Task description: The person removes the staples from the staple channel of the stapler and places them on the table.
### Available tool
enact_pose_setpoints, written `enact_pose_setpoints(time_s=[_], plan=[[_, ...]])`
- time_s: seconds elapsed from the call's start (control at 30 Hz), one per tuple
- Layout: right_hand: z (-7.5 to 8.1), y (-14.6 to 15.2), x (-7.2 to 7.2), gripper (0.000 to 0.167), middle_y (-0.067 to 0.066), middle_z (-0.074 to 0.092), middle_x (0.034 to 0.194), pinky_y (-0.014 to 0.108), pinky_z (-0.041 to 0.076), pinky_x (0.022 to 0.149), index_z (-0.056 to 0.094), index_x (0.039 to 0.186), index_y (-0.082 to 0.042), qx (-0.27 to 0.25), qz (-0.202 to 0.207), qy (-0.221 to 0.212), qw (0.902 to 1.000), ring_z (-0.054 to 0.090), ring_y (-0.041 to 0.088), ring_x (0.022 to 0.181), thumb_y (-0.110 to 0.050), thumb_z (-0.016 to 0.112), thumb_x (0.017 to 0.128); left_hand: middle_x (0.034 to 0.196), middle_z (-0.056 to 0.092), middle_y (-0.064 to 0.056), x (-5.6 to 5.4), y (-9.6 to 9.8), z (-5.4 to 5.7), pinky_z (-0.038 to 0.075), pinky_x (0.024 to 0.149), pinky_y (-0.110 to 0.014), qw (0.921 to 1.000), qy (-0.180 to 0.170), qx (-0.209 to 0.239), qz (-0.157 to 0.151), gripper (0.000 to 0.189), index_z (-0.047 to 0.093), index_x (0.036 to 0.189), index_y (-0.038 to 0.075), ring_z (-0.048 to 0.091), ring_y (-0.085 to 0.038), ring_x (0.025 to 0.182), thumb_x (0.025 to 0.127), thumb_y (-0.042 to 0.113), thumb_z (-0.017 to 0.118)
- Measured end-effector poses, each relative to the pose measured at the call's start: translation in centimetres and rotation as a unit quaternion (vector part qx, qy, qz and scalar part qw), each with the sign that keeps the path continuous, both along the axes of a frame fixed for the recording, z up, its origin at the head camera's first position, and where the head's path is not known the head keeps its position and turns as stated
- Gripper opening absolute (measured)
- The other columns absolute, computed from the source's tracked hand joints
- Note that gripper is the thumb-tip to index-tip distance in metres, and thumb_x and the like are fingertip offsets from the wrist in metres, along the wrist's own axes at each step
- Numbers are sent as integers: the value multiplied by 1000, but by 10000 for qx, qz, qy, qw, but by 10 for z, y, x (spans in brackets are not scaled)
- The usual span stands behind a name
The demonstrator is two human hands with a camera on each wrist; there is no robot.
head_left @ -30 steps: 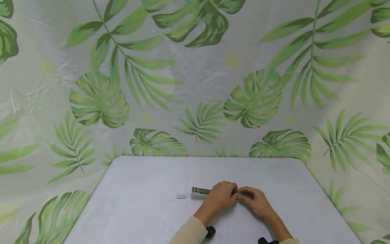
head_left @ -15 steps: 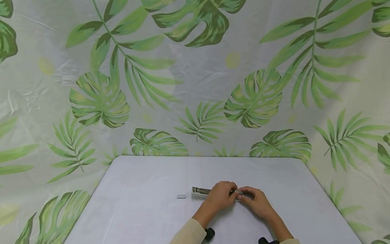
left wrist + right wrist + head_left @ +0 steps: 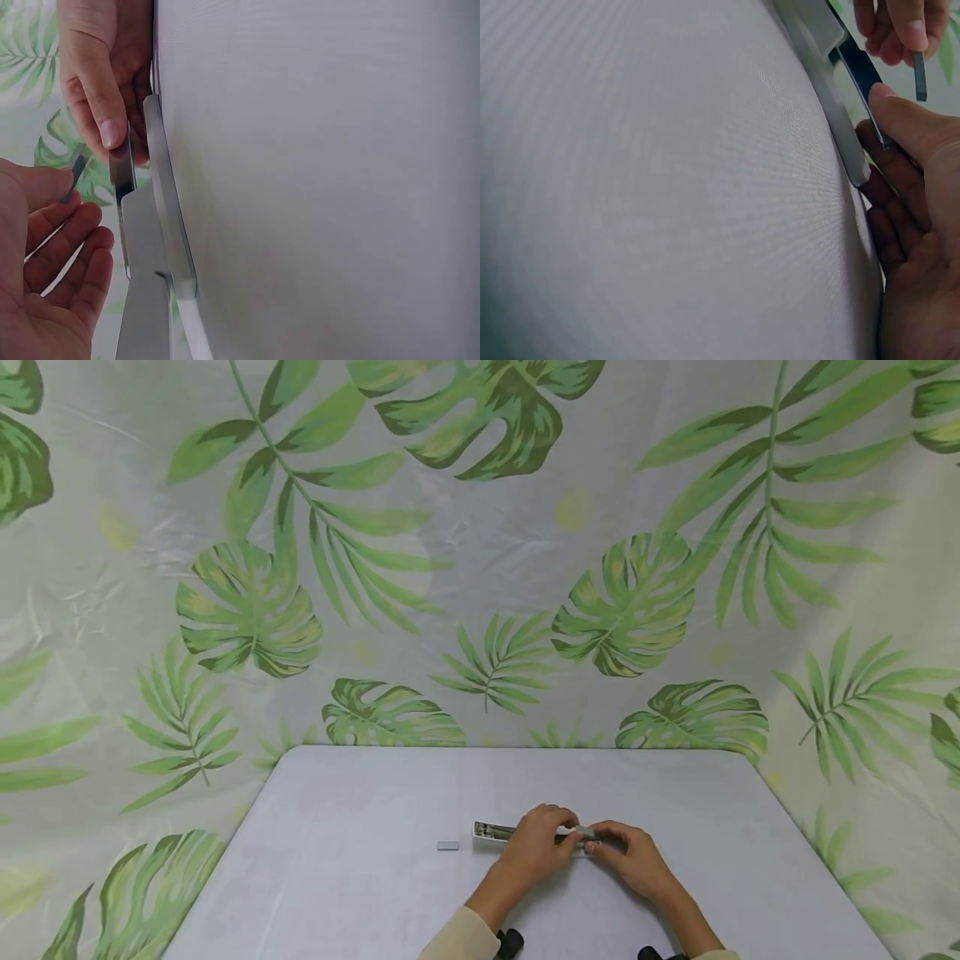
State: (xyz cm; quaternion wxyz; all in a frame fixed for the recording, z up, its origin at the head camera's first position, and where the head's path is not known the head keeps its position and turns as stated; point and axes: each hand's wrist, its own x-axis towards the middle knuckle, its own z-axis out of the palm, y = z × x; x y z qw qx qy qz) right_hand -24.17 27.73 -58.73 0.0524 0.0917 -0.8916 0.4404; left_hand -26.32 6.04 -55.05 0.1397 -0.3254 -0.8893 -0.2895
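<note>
A stapler (image 3: 491, 833) lies on the table with its top swung back, its long metal channel exposed. My right hand (image 3: 633, 860) holds the stapler's right end, thumb and fingers pinching the metal channel (image 3: 862, 75) just above the base (image 3: 832, 112). Between thumb and fingertips, my left hand (image 3: 534, 845) pinches a small grey staple strip (image 3: 75, 171). That strip is held beside the channel, apart from it, in both wrist views. From the head, the left hand hides the middle of the stapler.
Another short grey staple strip (image 3: 447, 846) lies on the white-covered table (image 3: 360, 877), left of the stapler. Behind the table's far edge hangs a leaf-patterned curtain (image 3: 487, 568). Dark wrist devices (image 3: 510, 943) sit below the hands.
My left hand has shifted slightly left, and the staple strip now shows over the stapler's right end between the hands. The right hand stays nearly still, keeping its hold.
</note>
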Motion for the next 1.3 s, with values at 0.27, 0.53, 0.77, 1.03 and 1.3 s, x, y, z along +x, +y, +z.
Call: enact_pose_setpoints(time_s=[0.27,0.53,0.77,1.03,1.3], plan=[[0,0,1,23,-5,76,111,31,52,99,76,111,-23,18,-104,105,9999,68,9,111,-34,79,92,109,74,7,0,-11,-4,55,95,-27,9992,-85,383,-30,16,76,109,19,68,-11,108,99,30,71],[-2,1,0,21,-8,76,110,30,52,98,76,110,-27,-76,-2,92,9999,67,6,109,-35,79,91,108,75,4,1,-21,3,56,94,-29,9970,-29,757,-147,16,77,109,16,69,-13,106,98,27,73],[-4,1,-1,21,-8,76,110,29,52,96,76,110,-26,-96,1,25,10000,67,6,107,-35,79,91,106,76,4,-1,-28,6,57,92,-27,9940,412,988,-214,14,77,107,16,70,-12,105,97,26,74],[-4,0,-1,21,-10,76,108,30,52,96,76,110,-27,-73,17,33,10000,67,7,107,-36,79,91,109,76,3,-2,-44,13,58,93,-29,9933,398,1077,-157,16,76,109,16,71,-13,107,98,28,73],[-3,-2,-1,21,-11,75,108,33,52,98,76,109,-28,-8,-98,-4,10000,67,8,107,-37,80,90,108,76,2,-4,-64,24,59,91,-30,9891,429,1405,-110,17,77,109,12,71,-14,105,98,25,73]])
